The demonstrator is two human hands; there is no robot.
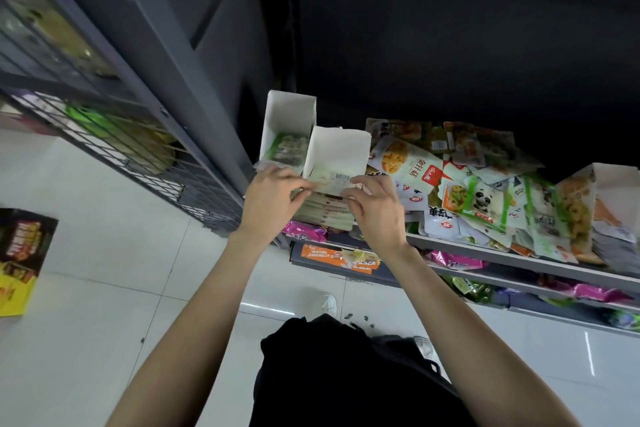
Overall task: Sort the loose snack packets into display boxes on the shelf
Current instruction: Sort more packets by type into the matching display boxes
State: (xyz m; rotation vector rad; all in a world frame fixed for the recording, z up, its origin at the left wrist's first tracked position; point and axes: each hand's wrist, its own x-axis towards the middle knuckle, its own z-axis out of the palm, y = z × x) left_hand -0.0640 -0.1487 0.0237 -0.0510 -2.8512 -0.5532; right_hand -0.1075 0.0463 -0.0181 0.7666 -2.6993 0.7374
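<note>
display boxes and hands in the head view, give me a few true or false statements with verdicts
1. Both the left hand and the right hand hold one packet at the middle display box. True.
2. The far left display box is empty. False: a green packet sits in it.
3. Loose packets lie heaped to the right of the hands. True.
4. The floor is carpeted. False: it is glossy white tile.

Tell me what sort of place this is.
Most likely a small shop's snack aisle. A metal shelf holds a heap of loose snack packets beside white display boxes, more packaged goods fill the lower shelves, and the floor is glossy tile.
</note>
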